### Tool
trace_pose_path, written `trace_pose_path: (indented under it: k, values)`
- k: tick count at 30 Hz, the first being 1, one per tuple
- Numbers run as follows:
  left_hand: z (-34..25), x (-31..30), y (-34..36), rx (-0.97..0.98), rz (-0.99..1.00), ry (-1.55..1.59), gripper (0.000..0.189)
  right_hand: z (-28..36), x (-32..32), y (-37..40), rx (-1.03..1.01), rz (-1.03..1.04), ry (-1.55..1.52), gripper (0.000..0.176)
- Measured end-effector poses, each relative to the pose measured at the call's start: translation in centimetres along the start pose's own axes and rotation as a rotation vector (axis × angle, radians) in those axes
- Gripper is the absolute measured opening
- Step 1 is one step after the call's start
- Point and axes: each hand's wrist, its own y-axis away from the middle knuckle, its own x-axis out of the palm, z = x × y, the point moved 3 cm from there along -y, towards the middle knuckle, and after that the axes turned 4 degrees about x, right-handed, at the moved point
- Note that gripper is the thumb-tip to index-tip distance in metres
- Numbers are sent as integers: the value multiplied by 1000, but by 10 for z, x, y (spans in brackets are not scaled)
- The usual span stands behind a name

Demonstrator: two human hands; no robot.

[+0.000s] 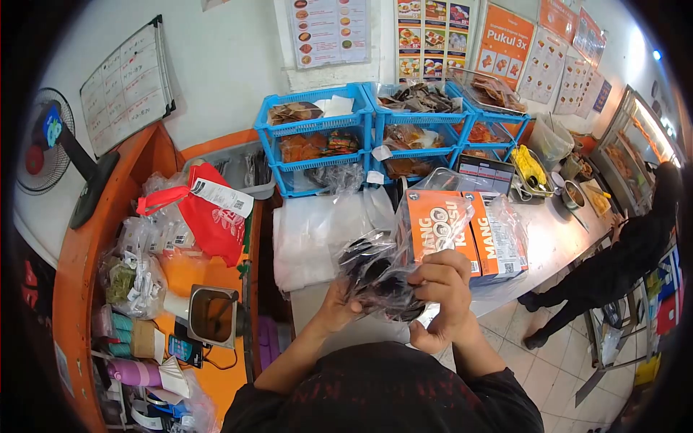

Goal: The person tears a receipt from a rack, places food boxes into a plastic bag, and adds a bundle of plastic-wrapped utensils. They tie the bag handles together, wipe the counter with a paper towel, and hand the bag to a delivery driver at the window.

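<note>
A clear plastic bag with dark contents (377, 278) is held up in front of my body, over the near edge of the counter. My left hand (338, 307) is closed on its left side. On its right side my right hand (442, 296) has bent fingers against the plastic, closed on the bag. Just beyond my right hand, two orange and black printed boxes (435, 216) stand side by side, partly covered by clear plastic. A stack of translucent plastic bags (307, 234) lies to the left of the held bag. What the dark contents are cannot be made out.
Blue stacked baskets (315, 123) with packets line the wall. A tablet (485, 175) and a metal tray of yellow items (529, 169) stand behind the boxes. Left, an orange counter bears a red bag (216, 216) and a metal container (212, 315). A person (613, 252) stands at right.
</note>
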Motion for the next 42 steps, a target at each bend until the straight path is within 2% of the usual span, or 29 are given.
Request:
trace_pose_path:
  k: [1,3,7,9,12,13,17,20,22,23,25,28,32,35,36,37,38,39,41,42]
  values:
    - [-3,1,-1,-4,13,-1,79,2,-1,0,-2,4,-2,44]
    - [-7,4,-3,-6,22,-2,81,4,-4,-3,141,69,6,47]
    - [-8,-3,-3,41,28,-73,80,7,-3,-6,150,155,55,49]
    - [-11,-5,-3,61,48,-110,79,2,-1,6,88,-6,44,47]
    - [-21,-3,-6,85,65,-138,74,3,0,5,-25,-11,111,42]
    - [-22,-5,-5,61,80,-169,73,1,0,7,-23,26,95,36]
    - [-25,-11,-4,67,74,-341,72,3,-3,4,-57,110,166,34]
    - [-22,-16,-2,90,59,-344,71,4,-1,7,-61,132,143,39]
    - [-32,-7,-4,81,57,-369,70,2,0,8,133,131,-9,58]
    - [-36,-3,-5,73,55,-393,69,1,2,8,134,131,-8,58]
    - [-35,-3,-5,84,46,-425,68,0,3,7,56,33,-35,78]
    - [-38,-2,-5,95,16,-490,68,0,3,6,36,68,8,88]
    - [-39,-7,-7,111,26,-602,66,1,1,5,32,109,64,89]
    - [-33,-12,-8,100,87,-557,66,-2,4,8,8,194,116,89]
    - [-33,-10,-8,99,87,-557,66,-7,6,11,9,107,58,88]
    - [-29,-8,-7,16,30,-365,77,-8,7,14,14,19,0,88]
    - [-25,-6,-5,-70,-26,-172,89,-7,8,13,20,16,0,88]
    - [-17,-8,-5,-77,-26,-172,89,-5,6,10,29,-70,25,88]
    - [0,-24,-7,84,-56,-92,70,-3,5,7,26,-224,42,84]
    - [5,-27,-5,85,-57,-98,70,-2,4,6,24,-227,38,84]
